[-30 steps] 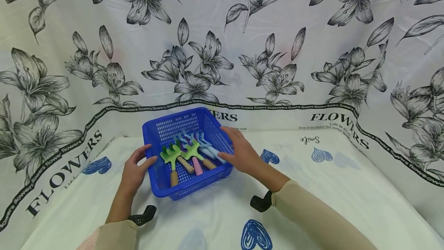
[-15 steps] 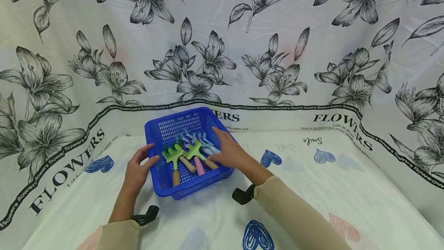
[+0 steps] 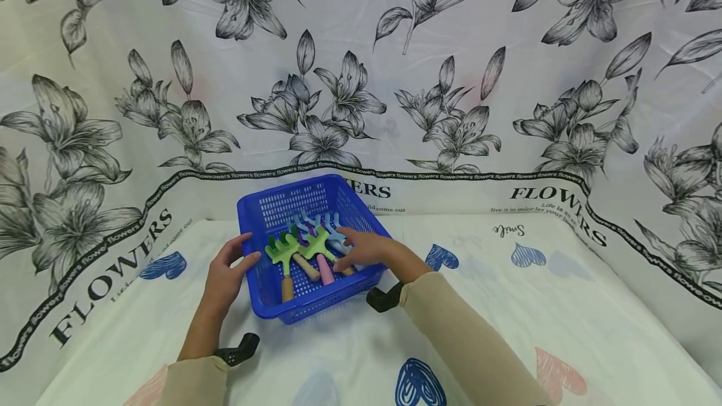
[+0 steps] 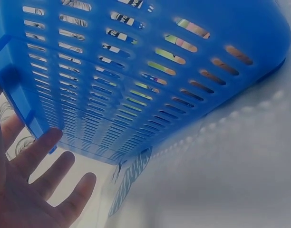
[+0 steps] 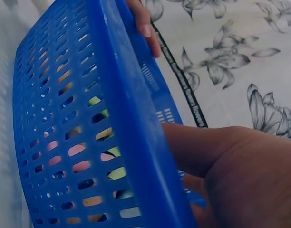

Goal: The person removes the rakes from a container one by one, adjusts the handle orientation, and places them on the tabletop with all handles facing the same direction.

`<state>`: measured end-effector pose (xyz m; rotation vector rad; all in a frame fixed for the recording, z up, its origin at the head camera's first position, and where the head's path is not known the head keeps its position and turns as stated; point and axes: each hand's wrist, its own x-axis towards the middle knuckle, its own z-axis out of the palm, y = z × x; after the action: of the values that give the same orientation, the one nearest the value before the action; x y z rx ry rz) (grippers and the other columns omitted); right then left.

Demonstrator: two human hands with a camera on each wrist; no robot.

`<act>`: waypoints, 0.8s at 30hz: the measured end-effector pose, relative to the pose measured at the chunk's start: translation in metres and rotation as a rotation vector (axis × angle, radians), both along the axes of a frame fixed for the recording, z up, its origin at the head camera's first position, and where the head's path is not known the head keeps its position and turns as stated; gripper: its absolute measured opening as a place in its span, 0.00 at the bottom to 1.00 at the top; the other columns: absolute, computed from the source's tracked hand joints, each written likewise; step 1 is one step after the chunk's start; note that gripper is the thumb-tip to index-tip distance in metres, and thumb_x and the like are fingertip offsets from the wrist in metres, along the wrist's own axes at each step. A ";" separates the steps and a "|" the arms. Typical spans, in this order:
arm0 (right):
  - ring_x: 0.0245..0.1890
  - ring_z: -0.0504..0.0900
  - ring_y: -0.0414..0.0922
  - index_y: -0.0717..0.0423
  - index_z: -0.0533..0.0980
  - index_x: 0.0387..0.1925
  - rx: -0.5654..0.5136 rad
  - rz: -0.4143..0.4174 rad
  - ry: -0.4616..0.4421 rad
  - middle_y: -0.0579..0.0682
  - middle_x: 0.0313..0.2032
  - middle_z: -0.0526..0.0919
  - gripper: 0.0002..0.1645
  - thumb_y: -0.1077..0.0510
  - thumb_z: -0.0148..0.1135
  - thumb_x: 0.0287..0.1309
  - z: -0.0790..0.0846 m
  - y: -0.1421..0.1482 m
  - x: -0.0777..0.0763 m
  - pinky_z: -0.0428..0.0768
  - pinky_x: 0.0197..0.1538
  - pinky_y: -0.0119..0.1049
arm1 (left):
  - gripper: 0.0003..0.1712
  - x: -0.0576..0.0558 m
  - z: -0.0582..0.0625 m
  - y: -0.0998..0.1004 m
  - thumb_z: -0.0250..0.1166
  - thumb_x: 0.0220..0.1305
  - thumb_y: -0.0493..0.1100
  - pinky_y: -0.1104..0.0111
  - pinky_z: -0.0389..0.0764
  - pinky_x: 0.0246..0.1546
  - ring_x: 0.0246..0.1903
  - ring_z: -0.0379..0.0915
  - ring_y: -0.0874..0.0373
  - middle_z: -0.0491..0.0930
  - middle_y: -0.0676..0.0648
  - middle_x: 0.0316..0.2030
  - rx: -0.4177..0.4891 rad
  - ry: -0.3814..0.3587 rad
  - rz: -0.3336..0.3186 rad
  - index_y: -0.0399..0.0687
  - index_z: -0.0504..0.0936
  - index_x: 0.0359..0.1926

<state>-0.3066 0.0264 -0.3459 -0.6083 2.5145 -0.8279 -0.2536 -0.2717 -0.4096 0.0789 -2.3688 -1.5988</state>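
Observation:
A blue perforated plastic basket stands on the cloth, holding several small toy garden rakes. One light green rake has a wooden handle; another light green rake lies to its right, near a pink handle. Light blue rakes lie toward the back. My left hand rests at the basket's left rim, its fingers spread straight along the outside in the left wrist view. My right hand reaches over the right rim, thumb and fingers apart above the handles at the right; its lower fingers are partly hidden.
A white cloth with printed hearts covers the surface. Behind it hangs a white curtain with black flower drawings. Black wrist mounts are on both forearms.
My right hand has moved left and inward, from the basket's right rim to over the rakes' handles. My left hand and the basket stay in place, while the view shifts slightly.

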 end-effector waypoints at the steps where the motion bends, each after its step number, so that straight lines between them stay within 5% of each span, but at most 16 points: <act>1: 0.69 0.61 0.55 0.41 0.50 0.76 -0.008 0.020 -0.022 0.54 0.68 0.67 0.52 0.46 0.68 0.58 -0.001 -0.001 0.000 0.60 0.66 0.60 | 0.35 0.000 0.000 0.000 0.60 0.69 0.52 0.40 0.60 0.62 0.68 0.55 0.38 0.61 0.36 0.69 0.004 0.000 -0.001 0.50 0.61 0.72; 9: 0.64 0.69 0.54 0.47 0.57 0.74 -0.053 0.055 -0.055 0.53 0.58 0.77 0.45 0.49 0.66 0.60 -0.007 -0.001 -0.002 0.63 0.65 0.58 | 0.37 -0.002 -0.001 0.003 0.61 0.67 0.55 0.42 0.61 0.62 0.67 0.56 0.40 0.61 0.38 0.69 0.008 -0.018 -0.006 0.52 0.61 0.72; 24: 0.56 0.77 0.50 0.51 0.74 0.60 -0.329 -0.028 0.263 0.51 0.53 0.81 0.25 0.56 0.64 0.62 -0.011 0.004 -0.004 0.75 0.57 0.48 | 0.36 -0.001 -0.001 -0.002 0.60 0.68 0.55 0.40 0.62 0.61 0.68 0.54 0.38 0.58 0.37 0.70 -0.012 -0.026 0.006 0.53 0.60 0.72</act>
<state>-0.3106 0.0305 -0.3568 -0.8381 2.6418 -1.2598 -0.2542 -0.2740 -0.4104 0.1053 -2.3948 -1.5904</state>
